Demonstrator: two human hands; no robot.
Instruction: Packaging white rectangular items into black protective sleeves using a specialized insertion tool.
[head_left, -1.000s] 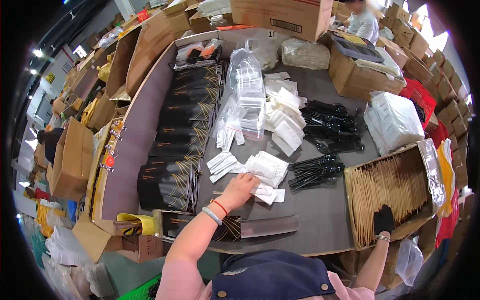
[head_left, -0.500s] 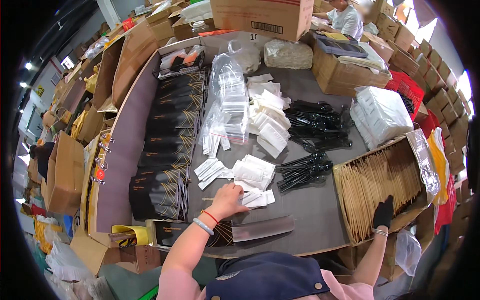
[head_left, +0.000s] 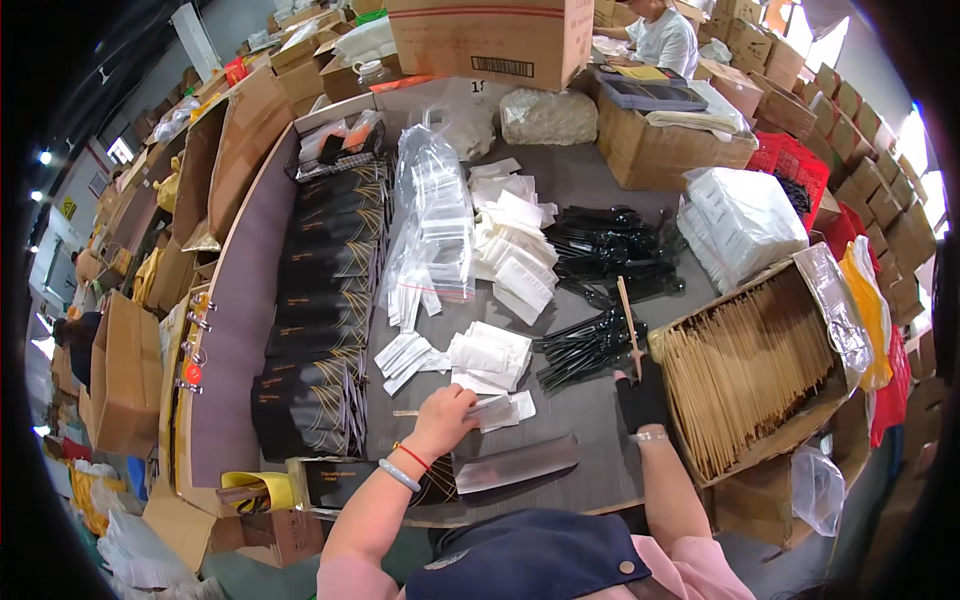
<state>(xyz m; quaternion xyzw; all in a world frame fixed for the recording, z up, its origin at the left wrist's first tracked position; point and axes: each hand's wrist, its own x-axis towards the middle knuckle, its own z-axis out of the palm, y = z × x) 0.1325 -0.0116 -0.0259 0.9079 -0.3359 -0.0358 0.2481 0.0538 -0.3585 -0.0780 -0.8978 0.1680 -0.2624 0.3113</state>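
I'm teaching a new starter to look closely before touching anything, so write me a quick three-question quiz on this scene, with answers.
1. What is the right hand holding up?
2. True or false: the left hand has a red band at its wrist.
3. Fill in the gap: seen from the person's side, the open box filled with pale sticks lies to the ____ of the right hand.

Key:
1. A slender wooden stick, or more than one held close together; the view does not settle the number.
2. True.
3. Right.
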